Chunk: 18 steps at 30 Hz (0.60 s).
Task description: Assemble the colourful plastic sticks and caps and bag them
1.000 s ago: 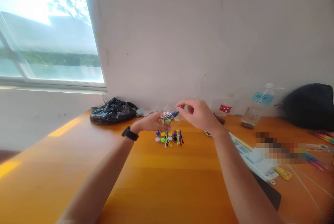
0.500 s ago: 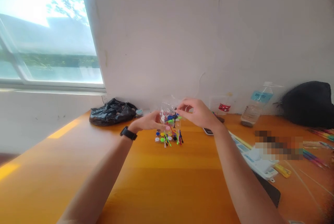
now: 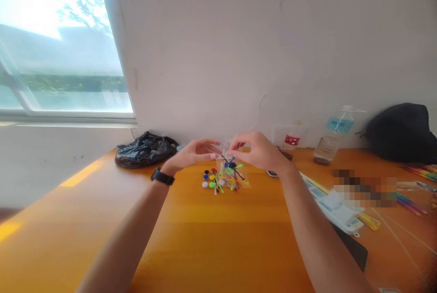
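My right hand (image 3: 254, 149) pinches the top of a clear plastic bag (image 3: 246, 182) with thumb and fingers. Inside or against the bag are small plastic pieces: a blue disc, a black disc and several thin arrow-shaped pieces in green, black and other colours. Just left of the bag's top is my left hand (image 3: 193, 152), thumb and fingers apart, with no object visible between them. Below the hands, small round coloured caps (image 3: 205, 184) stand in rows on the table. Thin arrow-shaped pieces (image 3: 216, 187) lie at their near side. The bag partly covers the right-hand caps.
On the wooden table (image 3: 218, 247), a black plastic bag (image 3: 145, 149) lies at the back left. A water bottle (image 3: 332, 136) and a black bag (image 3: 401, 133) stand at the back right. White packages (image 3: 336, 211), a dark flat item (image 3: 351, 247) and coloured pencils (image 3: 409, 204) are at right.
The clear bag with its pieces has come down and to the right, over the caps. My left hand has moved slightly left, its fingers now apart from the bag.
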Motion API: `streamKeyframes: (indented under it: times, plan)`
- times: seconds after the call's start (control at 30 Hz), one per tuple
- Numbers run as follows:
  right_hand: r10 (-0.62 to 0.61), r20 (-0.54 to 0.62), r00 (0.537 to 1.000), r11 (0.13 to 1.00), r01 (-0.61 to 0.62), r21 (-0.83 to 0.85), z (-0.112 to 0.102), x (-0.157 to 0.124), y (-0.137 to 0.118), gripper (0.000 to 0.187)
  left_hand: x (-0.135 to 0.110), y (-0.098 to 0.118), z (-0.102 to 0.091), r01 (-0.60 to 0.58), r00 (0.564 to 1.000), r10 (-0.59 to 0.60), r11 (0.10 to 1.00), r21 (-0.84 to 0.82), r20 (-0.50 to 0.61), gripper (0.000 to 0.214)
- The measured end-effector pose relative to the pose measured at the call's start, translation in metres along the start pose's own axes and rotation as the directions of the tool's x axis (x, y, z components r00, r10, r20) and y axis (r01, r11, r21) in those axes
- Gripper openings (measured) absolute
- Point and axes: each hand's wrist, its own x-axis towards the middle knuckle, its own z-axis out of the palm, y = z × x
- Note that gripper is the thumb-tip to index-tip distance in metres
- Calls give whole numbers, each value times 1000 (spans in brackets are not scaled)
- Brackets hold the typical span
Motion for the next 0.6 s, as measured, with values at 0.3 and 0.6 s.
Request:
streamKeyframes:
  times: [0.3, 0.6]
  plan:
    - [17, 42, 999, 999, -18, 30, -5, -3, 3, 22, 4, 1, 2, -86, 986, 87, 996, 15, -143, 36]
    - [-16, -112, 994, 1000, 18, 18, -2, 1, 10, 18, 0, 15, 1, -133, 955, 143, 989, 58, -260, 34]
